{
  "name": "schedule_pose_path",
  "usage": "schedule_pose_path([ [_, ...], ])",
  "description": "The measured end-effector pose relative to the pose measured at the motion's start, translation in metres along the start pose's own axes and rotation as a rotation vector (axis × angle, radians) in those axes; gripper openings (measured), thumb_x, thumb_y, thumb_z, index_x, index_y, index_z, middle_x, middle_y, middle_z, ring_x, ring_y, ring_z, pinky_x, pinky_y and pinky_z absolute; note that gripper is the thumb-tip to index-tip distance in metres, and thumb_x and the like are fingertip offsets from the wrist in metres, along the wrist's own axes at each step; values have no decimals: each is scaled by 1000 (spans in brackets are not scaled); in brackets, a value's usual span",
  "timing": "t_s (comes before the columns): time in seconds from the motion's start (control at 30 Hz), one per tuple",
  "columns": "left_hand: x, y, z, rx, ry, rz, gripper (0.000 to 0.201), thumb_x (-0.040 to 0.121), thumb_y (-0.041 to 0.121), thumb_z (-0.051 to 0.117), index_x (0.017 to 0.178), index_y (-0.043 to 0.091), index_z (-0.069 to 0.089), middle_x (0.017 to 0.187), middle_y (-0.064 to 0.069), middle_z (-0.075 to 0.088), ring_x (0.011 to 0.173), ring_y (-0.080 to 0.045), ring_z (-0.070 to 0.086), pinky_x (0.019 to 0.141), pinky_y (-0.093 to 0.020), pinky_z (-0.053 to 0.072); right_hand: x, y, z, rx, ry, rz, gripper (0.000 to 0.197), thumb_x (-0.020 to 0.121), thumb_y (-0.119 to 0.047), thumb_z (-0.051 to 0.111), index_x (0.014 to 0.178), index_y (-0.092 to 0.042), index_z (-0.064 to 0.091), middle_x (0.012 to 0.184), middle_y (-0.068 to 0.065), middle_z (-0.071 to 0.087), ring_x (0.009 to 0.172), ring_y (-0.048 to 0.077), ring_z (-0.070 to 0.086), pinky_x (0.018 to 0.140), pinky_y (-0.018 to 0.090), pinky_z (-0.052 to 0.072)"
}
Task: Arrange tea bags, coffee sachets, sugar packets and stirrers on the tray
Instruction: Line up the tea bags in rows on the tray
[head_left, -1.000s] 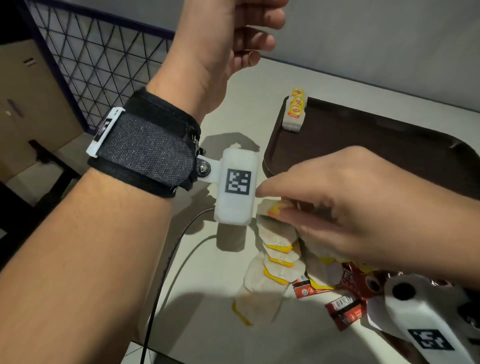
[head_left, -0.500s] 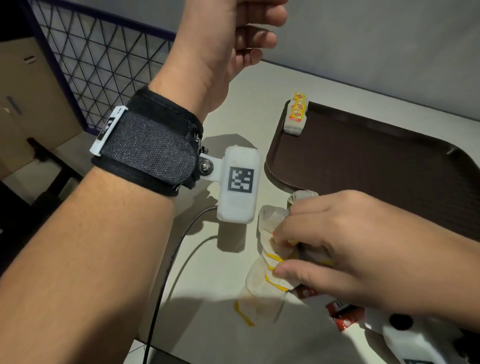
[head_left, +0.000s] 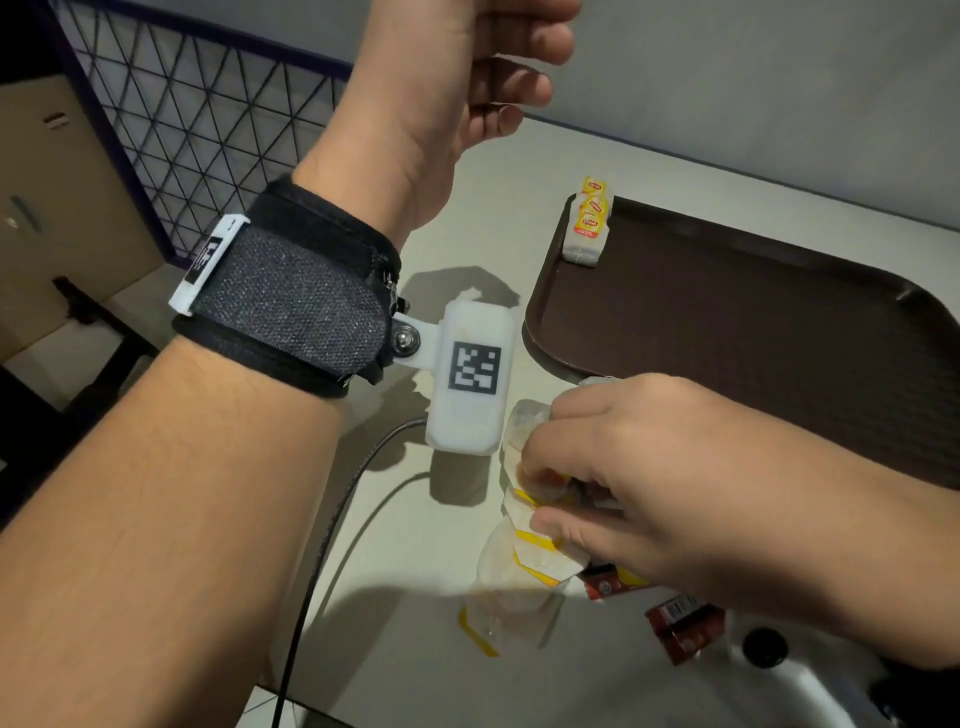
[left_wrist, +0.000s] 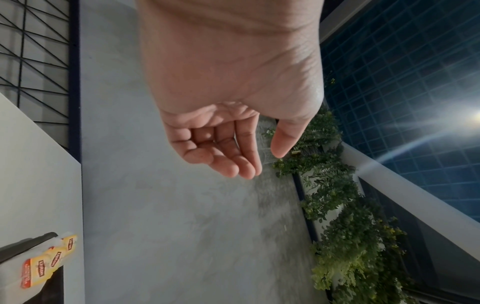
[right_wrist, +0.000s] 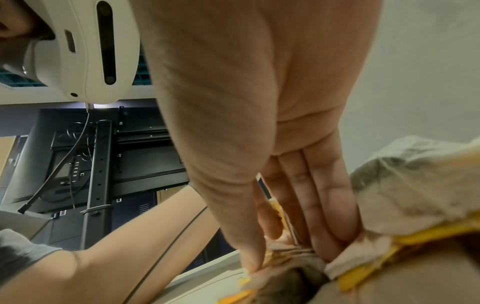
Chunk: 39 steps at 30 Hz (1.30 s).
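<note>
The right hand pinches the tea bags directly beneath it; the tray lies just beyond, while the left hand hangs relaxed and empty.

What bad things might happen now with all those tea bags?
1. The right hand pinches one white-and-yellow tea bag out of an overlapping pile of tea bags on the pale table; neighbours or tangled strings may lift along and scatter.
2. The thin paper could tear if tugged.
3. The stack of yellow-tagged tea bags stands at the brown tray corner, against its rim; a bump while placing more might topple it off.
</note>
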<state>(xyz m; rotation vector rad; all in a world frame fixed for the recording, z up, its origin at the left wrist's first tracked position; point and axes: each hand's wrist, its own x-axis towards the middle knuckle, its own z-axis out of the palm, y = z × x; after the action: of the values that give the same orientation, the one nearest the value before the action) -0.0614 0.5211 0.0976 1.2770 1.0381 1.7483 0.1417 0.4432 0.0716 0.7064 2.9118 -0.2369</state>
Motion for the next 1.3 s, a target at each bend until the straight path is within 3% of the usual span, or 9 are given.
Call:
schedule_pose_path([
  [0.23,0,3,-3,11,0,9,36,76,36,42,90,15,67,73,8,70,64,-9,58,62,-20,45,0,20,5,84,82,-45,30,94,-50,49,90,-29,70,81,-15,61,77,4,60,69,29,52],
  [0.37,-2,1,-6,27,-11,30,32,100,26,39,90,16,68,76,7,70,65,-9,60,62,-20,45,-1,30,-1,198,100,-34,15,92,-43,63,93,-33,74,81,-17,66,79,0,64,67,23,52],
  [0.53,-4,8,2,91,-61,-27,26,96,34,53,87,16,69,78,2,69,67,-14,59,61,-23,44,-5,46,-17,341,240,-16,10,89,-36,70,83,-29,74,70,-5,68,62,12,65,54,26,50],
  [0.73,-16,17,28,242,-405,-149,44,88,47,58,105,9,73,97,-9,78,84,-24,72,78,-36,52,-23,73,-67,660,523,26,7,80,-12,68,77,-14,74,63,13,67,53,13,59,52,29,48],
  [0.83,-25,18,46,193,-596,-239,59,85,56,59,112,6,74,104,-18,77,93,-29,70,85,-40,53,-39,85,-80,706,562,68,10,77,-8,63,75,-11,72,61,16,65,54,14,58,54,31,47],
  [0.9,-29,19,62,146,-667,-256,57,88,50,61,116,1,70,106,-26,74,93,-32,68,86,-41,54,-50,91,-83,726,567,101,10,77,-9,62,73,-9,71,60,13,64,55,13,57,55,33,46],
  [1.03,-30,17,95,152,-610,-255,28,87,28,75,107,9,75,77,1,71,62,-5,60,61,-16,51,-66,110,-85,721,587,177,12,88,-2,66,77,-4,70,55,5,61,52,8,56,55,30,44],
  [1.2,-38,1,106,82,-514,-308,26,84,15,68,106,3,74,86,-6,77,71,-10,72,63,-20,56,-72,127,-81,676,569,249,14,88,-6,65,76,-10,70,59,2,63,52,6,58,56,21,43],
  [1.3,-48,-8,97,53,-449,-354,17,85,9,69,100,6,76,87,-10,79,76,-17,76,65,-24,59,-68,129,-78,637,533,219,14,89,-9,67,78,-15,70,67,3,67,59,8,58,59,35,48],
])
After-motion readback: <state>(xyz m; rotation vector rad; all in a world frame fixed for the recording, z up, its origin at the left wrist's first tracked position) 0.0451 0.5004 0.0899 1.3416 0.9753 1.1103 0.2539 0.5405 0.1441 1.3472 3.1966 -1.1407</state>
